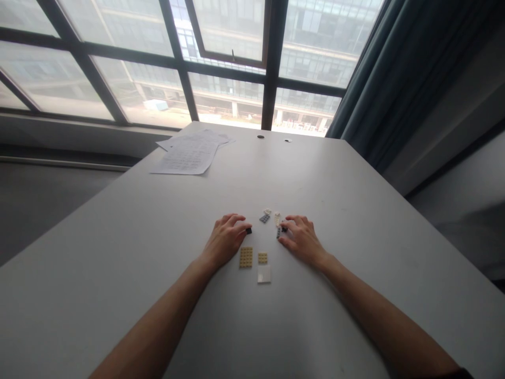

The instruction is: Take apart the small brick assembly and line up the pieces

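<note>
Both my hands rest on a white table (pixel 118 252) among small building bricks. My left hand (pixel 226 238) has its fingers curled, and its fingertips pinch a small black brick (pixel 249 230). My right hand (pixel 302 238) is curled too, its fingertips closed on a small dark grey piece (pixel 279 232). Between the hands lie a tan studded plate (pixel 245 257), a smaller tan plate (pixel 262 258) and a flat white tile (pixel 264 274). Just beyond the fingertips are a grey plate (pixel 264 217) and a few small whitish pieces (pixel 276 216).
A loose stack of printed paper sheets (pixel 191 153) lies at the far left of the table. Two small round holes (pixel 261 137) sit near the far edge. A large window is behind the table, and a dark curtain (pixel 394 68) hangs at the right.
</note>
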Demonstrator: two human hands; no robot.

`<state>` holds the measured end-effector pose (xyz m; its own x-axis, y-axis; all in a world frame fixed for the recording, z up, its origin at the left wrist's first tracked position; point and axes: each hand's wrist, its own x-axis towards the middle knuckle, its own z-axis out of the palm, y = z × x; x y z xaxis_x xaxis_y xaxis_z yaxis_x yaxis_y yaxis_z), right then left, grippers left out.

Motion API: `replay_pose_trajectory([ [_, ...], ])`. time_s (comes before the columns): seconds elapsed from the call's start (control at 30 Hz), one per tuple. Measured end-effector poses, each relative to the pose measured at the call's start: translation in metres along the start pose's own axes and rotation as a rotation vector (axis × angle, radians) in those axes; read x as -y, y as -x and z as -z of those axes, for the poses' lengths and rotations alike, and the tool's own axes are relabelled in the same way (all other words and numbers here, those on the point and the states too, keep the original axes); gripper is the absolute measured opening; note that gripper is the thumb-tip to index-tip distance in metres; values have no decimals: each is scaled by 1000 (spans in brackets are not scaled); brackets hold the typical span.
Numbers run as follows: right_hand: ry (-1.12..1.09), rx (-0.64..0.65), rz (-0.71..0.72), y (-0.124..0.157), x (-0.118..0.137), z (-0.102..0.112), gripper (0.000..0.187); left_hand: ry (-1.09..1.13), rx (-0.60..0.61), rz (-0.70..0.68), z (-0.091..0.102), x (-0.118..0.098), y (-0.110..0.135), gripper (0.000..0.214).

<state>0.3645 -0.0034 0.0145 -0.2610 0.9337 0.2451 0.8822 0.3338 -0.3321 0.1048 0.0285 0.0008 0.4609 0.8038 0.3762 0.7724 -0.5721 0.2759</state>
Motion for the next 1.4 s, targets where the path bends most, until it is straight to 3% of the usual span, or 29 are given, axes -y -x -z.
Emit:
replay_pose_trajectory([
  [0.27,12,0,-22,3,-8,4,25,28,-11,10,2,-2,-1,26],
  [1.0,3,-66,-98,16,-31,15,25,55,38,38,0,-3,-10,22],
  [1.23,-26,-17,-70,26,-43,22,36,64,67,23,-5,-11,-21,23],
  [1.4,-80,14,-91,29,-45,21,32,45,51,2,-10,-19,-24,23],
])
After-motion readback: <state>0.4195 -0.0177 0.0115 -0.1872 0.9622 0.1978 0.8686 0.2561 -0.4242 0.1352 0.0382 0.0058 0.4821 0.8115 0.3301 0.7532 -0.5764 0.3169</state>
